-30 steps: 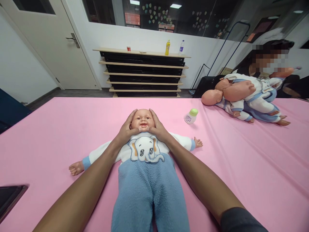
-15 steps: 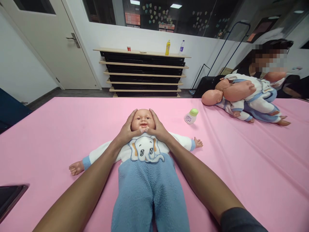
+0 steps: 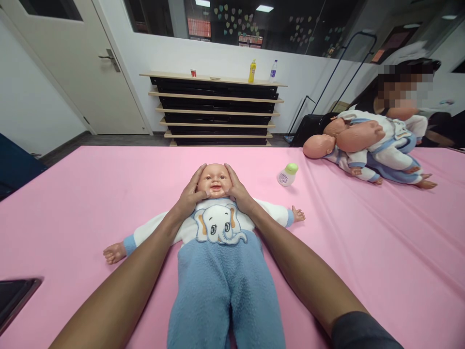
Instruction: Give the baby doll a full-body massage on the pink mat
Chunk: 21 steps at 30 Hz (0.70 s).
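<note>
1. Both our hands are on the doll [image 3: 222, 257], which lies face up on the pink table [image 3: 363, 232]; its head sits right between our palms, the body running back towards us between our forearms.
2. Grip check: neither hand is clenched; our left hand [image 3: 189, 195] cups one side of the head and our right hand [image 3: 240, 193] the other, fingers up along the temples, thumbs down by the jaw.
3. Looks-wise: bald, smiling; white top with blue cuffs, an elephant patch [image 3: 220, 224] on the chest, fuzzy blue trousers [image 3: 225, 286]; arms flung out wide, palms bare.
4. Hard to see: our hands hide the ears and sides of the head; our forearms cover bits of the sleeves; the lower legs are cut off by the bottom edge; the label on the green-capped bottle [image 3: 287, 175] is too small to read; the dark object [image 3: 16, 300] at lower left is cropped, so we can't tell what it is.
</note>
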Each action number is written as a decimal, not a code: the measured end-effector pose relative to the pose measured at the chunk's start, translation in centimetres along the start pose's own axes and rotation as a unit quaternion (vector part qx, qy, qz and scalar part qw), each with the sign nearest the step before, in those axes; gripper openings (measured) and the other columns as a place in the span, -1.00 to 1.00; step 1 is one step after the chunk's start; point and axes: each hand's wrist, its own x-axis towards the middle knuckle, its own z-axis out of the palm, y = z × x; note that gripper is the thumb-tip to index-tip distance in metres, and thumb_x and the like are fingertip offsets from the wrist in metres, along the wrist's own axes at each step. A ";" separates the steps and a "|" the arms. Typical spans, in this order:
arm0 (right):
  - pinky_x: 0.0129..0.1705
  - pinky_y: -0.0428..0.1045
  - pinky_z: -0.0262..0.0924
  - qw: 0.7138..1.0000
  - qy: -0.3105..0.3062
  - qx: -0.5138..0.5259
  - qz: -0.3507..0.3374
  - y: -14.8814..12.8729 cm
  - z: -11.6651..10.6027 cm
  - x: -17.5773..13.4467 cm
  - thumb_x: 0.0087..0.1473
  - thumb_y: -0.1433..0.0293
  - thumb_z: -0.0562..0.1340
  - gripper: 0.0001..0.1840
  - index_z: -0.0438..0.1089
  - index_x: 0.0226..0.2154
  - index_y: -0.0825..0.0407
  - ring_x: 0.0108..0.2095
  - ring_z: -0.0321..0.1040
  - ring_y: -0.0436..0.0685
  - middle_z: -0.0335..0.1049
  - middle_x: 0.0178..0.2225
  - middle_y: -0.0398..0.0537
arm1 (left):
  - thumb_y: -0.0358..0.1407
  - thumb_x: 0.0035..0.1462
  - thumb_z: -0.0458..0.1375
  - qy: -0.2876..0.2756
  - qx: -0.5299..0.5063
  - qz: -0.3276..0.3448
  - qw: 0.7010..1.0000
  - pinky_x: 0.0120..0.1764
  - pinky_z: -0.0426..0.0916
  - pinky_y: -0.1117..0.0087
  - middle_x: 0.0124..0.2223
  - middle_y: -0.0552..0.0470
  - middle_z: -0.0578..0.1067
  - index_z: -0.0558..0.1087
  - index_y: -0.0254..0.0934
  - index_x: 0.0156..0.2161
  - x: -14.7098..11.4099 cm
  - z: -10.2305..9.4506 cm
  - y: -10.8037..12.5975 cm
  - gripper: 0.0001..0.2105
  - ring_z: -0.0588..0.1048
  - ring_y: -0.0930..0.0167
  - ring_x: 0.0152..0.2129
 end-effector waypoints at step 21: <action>0.40 0.23 -0.35 1.000 -0.008 0.004 -0.020 0.3 0.0 0.0 -0.07 0.37 0.13 -0.02 -0.24 0.38 -0.07 0.38 -0.29 0.25 -0.26 0.39 -0.23 | -0.29 -0.06 0.19 0.002 -0.006 -0.010 1.000 0.30 0.01 0.02 0.39 0.07 0.04 0.02 -0.11 0.35 0.1 0.0 -0.1 -0.16 0.07 0.09 0.30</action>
